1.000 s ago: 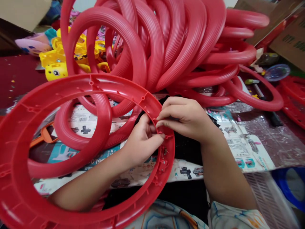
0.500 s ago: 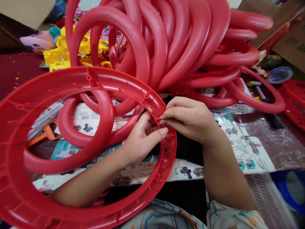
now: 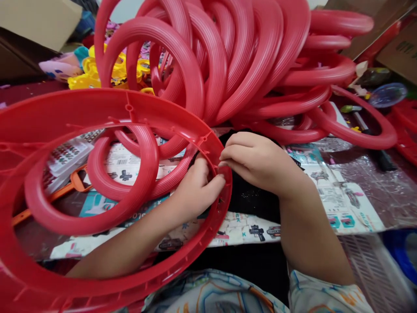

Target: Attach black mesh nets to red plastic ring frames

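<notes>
The person sat with a large red ring (image 3: 97,108) tilted across the lap, its ribbed underside turned up and its far edge lifted toward the pile behind. The left arm came up through the ring's opening, and the left hand (image 3: 197,189) pinched the inner rim on the right side of the ring, thumb laid over the top of the rim and fingers curled beneath it, closed tight on the plastic. The right hand (image 3: 257,163) met it from outside, fingers bent close together with the tips pressed to the same spot on the rim, touching the left thumb. Whether something small sat between those fingertips I could not tell; they hid it.

Just behind the hands rose a heap of red rings (image 3: 241,56), many leaning on each other, and 1 smaller red hoop (image 3: 130,191) lay flat inside the big ring's opening. Printed cardboard sheets (image 3: 339,204) showing toy guns covered the table under everything. A black mesh cloth (image 3: 250,200) lay below the right wrist. Yellow toy parts (image 3: 84,78) sat at the far left behind the pile, and a screwdriver (image 3: 355,117) lay to the right, inside another ring. An orange plastic piece (image 3: 73,184) showed under the big ring's left half.
</notes>
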The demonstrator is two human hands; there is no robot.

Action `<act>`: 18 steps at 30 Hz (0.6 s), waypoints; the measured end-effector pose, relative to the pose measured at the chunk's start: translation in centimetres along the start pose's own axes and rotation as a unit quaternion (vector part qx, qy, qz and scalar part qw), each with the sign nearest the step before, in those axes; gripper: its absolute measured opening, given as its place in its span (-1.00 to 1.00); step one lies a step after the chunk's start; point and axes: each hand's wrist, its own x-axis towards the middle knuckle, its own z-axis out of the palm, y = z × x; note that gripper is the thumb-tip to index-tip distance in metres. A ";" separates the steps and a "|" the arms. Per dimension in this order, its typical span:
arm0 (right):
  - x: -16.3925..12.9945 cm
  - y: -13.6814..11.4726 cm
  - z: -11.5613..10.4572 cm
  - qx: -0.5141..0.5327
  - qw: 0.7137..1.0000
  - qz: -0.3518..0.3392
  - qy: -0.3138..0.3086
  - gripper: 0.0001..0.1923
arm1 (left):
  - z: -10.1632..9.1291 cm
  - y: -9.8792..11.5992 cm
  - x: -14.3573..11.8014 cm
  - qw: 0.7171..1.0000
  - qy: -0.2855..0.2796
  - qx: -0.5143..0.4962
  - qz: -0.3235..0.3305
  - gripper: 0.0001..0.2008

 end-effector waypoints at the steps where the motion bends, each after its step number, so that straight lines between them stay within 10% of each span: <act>1: 0.0 -0.1 0.0 0.009 1.000 -0.008 0.002 -0.78 | 0.1 0.0 0.0 1.000 0.006 0.007 -0.005 -0.81; 18: 0.2 -0.3 0.3 -0.019 0.998 -0.049 0.024 -0.77 | 0.1 0.1 0.4 0.999 0.019 0.043 0.002 -0.85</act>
